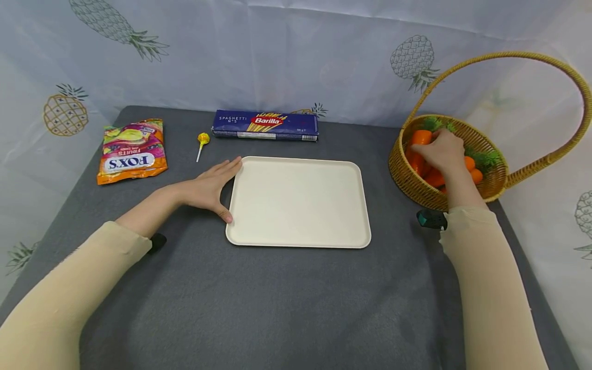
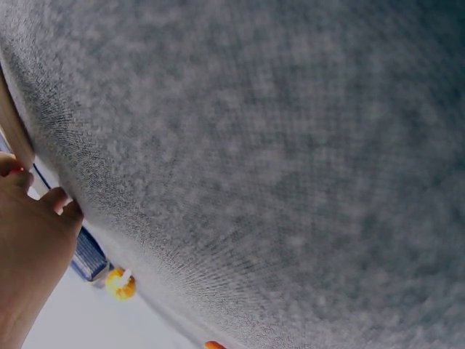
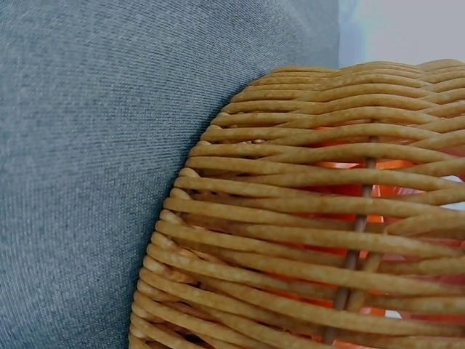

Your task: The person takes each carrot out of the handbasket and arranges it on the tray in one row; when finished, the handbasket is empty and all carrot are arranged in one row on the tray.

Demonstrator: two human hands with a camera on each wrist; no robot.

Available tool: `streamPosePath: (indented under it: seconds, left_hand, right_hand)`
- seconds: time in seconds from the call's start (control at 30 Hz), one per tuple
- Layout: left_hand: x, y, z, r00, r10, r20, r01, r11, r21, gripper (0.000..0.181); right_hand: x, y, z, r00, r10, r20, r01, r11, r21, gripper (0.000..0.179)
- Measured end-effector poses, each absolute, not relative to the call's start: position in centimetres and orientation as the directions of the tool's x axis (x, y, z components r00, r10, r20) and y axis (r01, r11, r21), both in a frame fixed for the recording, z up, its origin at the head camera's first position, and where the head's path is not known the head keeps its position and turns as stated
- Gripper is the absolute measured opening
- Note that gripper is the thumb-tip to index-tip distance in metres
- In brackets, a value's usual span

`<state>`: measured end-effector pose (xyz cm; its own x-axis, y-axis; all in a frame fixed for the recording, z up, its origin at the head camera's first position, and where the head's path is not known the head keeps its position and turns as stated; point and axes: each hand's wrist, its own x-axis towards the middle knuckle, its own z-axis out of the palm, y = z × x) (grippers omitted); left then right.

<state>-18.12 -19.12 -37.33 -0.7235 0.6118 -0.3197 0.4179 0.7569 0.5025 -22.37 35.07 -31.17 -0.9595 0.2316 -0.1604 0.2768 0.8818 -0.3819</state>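
We log the left hand [image 1: 209,186] spread wide, gripping nothing, against the tray [image 1: 300,200]; right hand [image 1: 444,151] at an orange vegetable [image 1: 421,137] inside the basket [image 1: 400,172], grip unclear; step, we judge: picking; next needs secure hold

The left hand [image 1: 207,187], splayed, touches the left edge of the tray [image 1: 300,203]. The right hand [image 1: 443,151] points downward, well right of it.

A shiny bag of Fox's fruit sweets [image 1: 132,151] lies on the dark grey bench [image 1: 277,308], its words upside down. A yellow lollipop [image 1: 203,139] with a white stick lies between the bag and a long blue box of Barilla spaghetti [image 1: 265,126]. Behind hangs a pale cloth [image 1: 296,61] with pineapples [image 1: 413,57]
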Motion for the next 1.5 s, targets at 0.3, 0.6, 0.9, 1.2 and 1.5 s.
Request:
streamPosePath:
  seconds: [0.3, 0.6, 0.9, 1.2, 1.5]
  left_hand:
    - [-18.2, -19.1, -37.3, -0.725, 0.611, -0.318, 0.419, 0.757, 0.501, 0.14]
    - [-18.1, -19.2, -37.4, -0.723, 0.612, -0.321, 0.415, 0.755, 0.507, 0.14]
    - [-18.2, -19.1, -37.4, -0.724, 0.607, -0.328, 0.411, 0.762, 0.501, 0.14]
    - [-18.2, -19.0, -37.3, -0.718, 0.615, -0.325, 0.419, 0.755, 0.504, 0.14]
    - [-18.1, -19.0, -37.1, -0.718, 0.616, -0.324, 0.422, 0.756, 0.501, 0.139]
  right_hand:
    - [-22.1, 35.1, -31.0, -0.96, 0.245, -0.138, 0.281, 0.864, -0.417, 0.077]
    - [-22.2, 35.4, -30.0, -0.94, 0.322, -0.115, 0.332, 0.782, -0.527, 0.086]
    - [-21.9, 35.7, -28.7, -0.915, 0.383, -0.125, 0.367, 0.664, -0.651, 0.082]
    - [-21.5, 35.4, -27.2, -0.897, 0.403, -0.181, 0.357, 0.42, -0.834, 0.078]
    - [-21.0, 34.2, -26.6, -0.913, 0.365, -0.183, 0.302, 0.304, -0.904, 0.071]
